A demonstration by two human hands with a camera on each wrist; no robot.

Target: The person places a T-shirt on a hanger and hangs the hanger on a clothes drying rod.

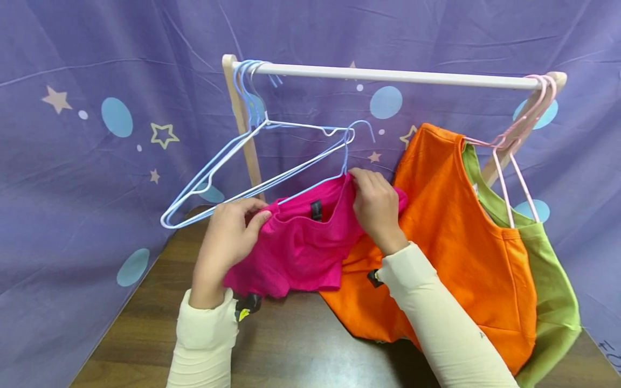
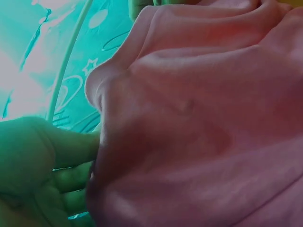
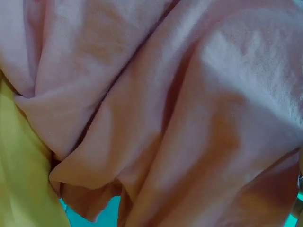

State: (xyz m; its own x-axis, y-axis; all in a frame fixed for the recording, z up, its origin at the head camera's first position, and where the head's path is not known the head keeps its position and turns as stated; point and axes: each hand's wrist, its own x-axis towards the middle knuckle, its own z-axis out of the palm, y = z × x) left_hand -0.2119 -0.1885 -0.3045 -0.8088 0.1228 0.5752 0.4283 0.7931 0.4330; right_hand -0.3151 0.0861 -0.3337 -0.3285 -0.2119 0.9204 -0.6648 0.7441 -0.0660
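Note:
A bright pink top (image 1: 305,248) with a black neck label hangs between both hands, a light blue hanger (image 1: 345,157) inside its neckline. The left hand (image 1: 228,234) pinches the top's left shoulder between thumb and fingers. At the other shoulder, beside the base of the hanger's hook, the right hand (image 1: 378,207) grips the fabric. The hook stands free of the rail. In the left wrist view, the left thumb and fingers hold the edge of the top (image 2: 189,123). Folds of the top (image 3: 142,118) fill the right wrist view, where the right hand's grip is hidden.
A white rail (image 1: 388,74) on wooden posts stands behind. Blue and white hangers (image 1: 233,148) hang at its left end. At its right, an orange garment (image 1: 466,258) and a green garment (image 1: 553,291) hang on pink hangers (image 1: 504,186). Below lies a brown wooden table (image 1: 301,345).

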